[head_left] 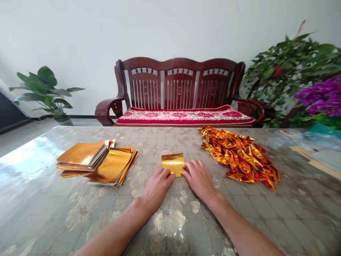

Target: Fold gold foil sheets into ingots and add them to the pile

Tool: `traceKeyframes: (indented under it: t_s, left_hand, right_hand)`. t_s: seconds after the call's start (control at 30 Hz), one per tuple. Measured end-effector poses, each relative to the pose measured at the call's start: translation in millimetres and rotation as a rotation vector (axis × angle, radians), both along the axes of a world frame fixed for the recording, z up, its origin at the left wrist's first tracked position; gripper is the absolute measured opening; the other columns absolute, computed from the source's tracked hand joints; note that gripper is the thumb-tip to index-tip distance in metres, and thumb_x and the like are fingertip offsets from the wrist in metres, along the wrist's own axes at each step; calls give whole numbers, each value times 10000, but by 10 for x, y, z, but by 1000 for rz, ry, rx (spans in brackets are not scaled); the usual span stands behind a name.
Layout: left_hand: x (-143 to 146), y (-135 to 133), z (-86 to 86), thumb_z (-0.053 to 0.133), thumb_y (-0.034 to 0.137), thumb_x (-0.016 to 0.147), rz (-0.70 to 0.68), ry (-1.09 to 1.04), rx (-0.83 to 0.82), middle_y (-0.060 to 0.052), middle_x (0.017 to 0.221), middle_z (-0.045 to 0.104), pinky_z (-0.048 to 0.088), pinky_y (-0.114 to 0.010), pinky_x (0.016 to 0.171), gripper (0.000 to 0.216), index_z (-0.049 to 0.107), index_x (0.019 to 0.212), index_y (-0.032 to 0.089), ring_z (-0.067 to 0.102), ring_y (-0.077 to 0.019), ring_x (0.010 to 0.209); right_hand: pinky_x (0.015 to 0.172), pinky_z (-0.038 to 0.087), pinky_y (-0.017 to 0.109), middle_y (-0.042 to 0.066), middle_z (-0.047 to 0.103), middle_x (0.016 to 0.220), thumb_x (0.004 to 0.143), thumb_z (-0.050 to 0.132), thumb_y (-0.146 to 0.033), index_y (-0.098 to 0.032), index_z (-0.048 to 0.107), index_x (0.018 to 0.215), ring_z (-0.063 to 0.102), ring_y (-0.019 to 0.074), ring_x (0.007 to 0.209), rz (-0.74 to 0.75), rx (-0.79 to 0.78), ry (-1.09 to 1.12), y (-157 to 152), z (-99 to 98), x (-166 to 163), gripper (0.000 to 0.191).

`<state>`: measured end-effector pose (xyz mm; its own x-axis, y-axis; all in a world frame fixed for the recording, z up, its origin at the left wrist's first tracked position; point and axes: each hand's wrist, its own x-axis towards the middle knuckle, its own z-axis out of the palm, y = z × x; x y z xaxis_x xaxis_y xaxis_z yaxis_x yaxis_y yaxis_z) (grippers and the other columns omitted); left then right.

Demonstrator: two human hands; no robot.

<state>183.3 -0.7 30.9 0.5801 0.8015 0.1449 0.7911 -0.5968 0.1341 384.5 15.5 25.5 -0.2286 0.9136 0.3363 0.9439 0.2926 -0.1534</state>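
A sheet of shiny gold foil paper (173, 163) lies on the table in front of me, its far edge slightly raised. My left hand (159, 182) grips the near left part of the sheet, thumb and fingers closed at its edge. At the near right corner, my right hand (197, 176) pinches the same sheet between thumb and fingers. Left of my hands sit stacks of flat gold foil paper (110, 163). To the right is a heap of folded gold foil paper pieces (239, 154) with pointed ends.
The table (128, 220) has a patterned, glossy cover. Clear plastic bags (286, 138) and pale card sheets (326, 160) lie at its right side. Beyond it stands a dark red wooden bench (178, 85), with potted plants (46, 89) to the left and more greenery right.
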Motion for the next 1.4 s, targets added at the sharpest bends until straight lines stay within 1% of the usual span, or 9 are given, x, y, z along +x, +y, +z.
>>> traceKeyframes:
  t_s: [0.17,0.33,0.43,0.7,0.83,0.93,1.1,1.23,1.4]
  left_hand:
    - [51,-84,33,524,152,944,-20,103,28,-91,1118,615,521,-372,915,378,533,1323,156,553,-249,1024]
    - [97,-132,28,539,156,934,-6,142,41,-86,1096,627,528,-381,895,362,543,1297,159,568,-253,991]
    - [102,-132,14,540,159,935,0,144,47,-86,1105,629,528,-376,902,359,538,1294,163,573,-247,1003]
    - [51,-292,19,496,89,924,91,197,20,-110,1194,615,517,-394,939,332,568,1243,144,574,-264,1094]
    - [3,-347,32,479,68,914,130,155,-19,-117,1175,632,509,-412,943,354,574,1244,155,578,-269,1093]
    - [-20,-327,64,470,80,923,144,123,-50,-100,1160,645,494,-406,963,325,601,1200,187,577,-259,1100]
    - [-69,-216,85,431,78,943,139,68,-83,-84,1215,643,469,-380,995,356,599,1230,206,566,-237,1148]
    - [-120,-124,33,465,99,943,125,-3,-46,-72,1222,646,466,-387,982,353,604,1243,223,572,-234,1129]
    - [-120,-60,12,480,174,968,131,-36,-7,-58,1113,666,476,-381,931,275,635,1184,242,588,-233,1045]
  right_hand:
    - [817,360,359,70,621,1014,916,617,-287,-215,613,1017,510,254,977,-63,15,-47,-49,1,-115,124]
    - [840,359,383,88,601,1077,921,603,-370,-212,588,1093,498,274,1015,-128,-23,-56,-59,0,-314,233]
    - [857,356,394,89,592,1104,921,603,-403,-220,587,1111,491,283,1026,-143,-33,-81,-38,-11,-337,265]
    - [878,365,411,94,589,1154,924,605,-370,-225,585,1157,494,280,1029,-133,-34,-76,-29,-33,-163,275]
    - [851,375,411,98,596,1159,918,611,-312,-235,588,1178,505,285,1029,-139,18,-34,-11,-72,-17,273]
    - [830,391,391,88,618,1099,930,567,-267,-236,621,1092,528,266,1002,-144,39,64,35,-109,135,174]
    - [900,429,346,53,639,1028,988,400,-245,-211,618,1024,570,203,1006,13,0,398,72,-96,262,223]
    - [904,430,350,37,642,1046,942,546,-314,-228,641,1052,564,211,1018,144,-44,338,3,-25,194,169]
    - [894,435,347,26,641,1066,846,694,-238,-281,669,1131,560,214,1030,208,-37,206,-53,26,142,289]
